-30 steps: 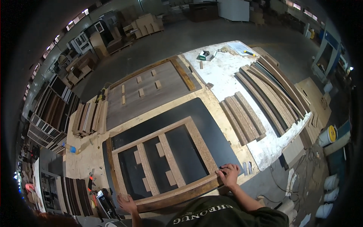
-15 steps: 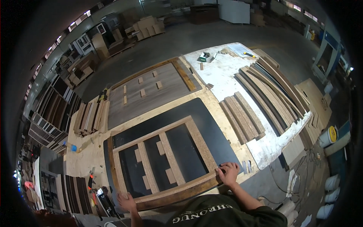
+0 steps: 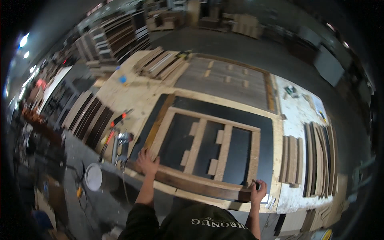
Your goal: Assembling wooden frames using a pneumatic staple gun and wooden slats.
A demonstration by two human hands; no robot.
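Observation:
In front of me a chipboard frame (image 3: 165, 128) with inner cross strips and small blocks lies on a dark panel (image 3: 266, 158). A brown wooden strip (image 3: 192, 181) runs along its near side, and another brown strip (image 3: 161, 120) lies along its left side. My left hand (image 3: 148, 162) rests at the near left corner, fingers stretched over the strips. At the near right corner my right hand (image 3: 258, 193) has its fingers curled. A small dark thing shows between them, too small to name.
A grey panel (image 3: 224, 90) with small blocks lies beyond. Board stacks stand at far left (image 3: 160, 64) and right (image 3: 292, 160). By the left edge are a metal power tool (image 3: 124, 140) and an orange-handled tool (image 3: 119, 119). A white bucket (image 3: 94, 177) stands below.
My view has swung to the left, so the bench appears farther right. My left hand lies farther over the near left corner. The right hand's fingers are now curled at the near right corner.

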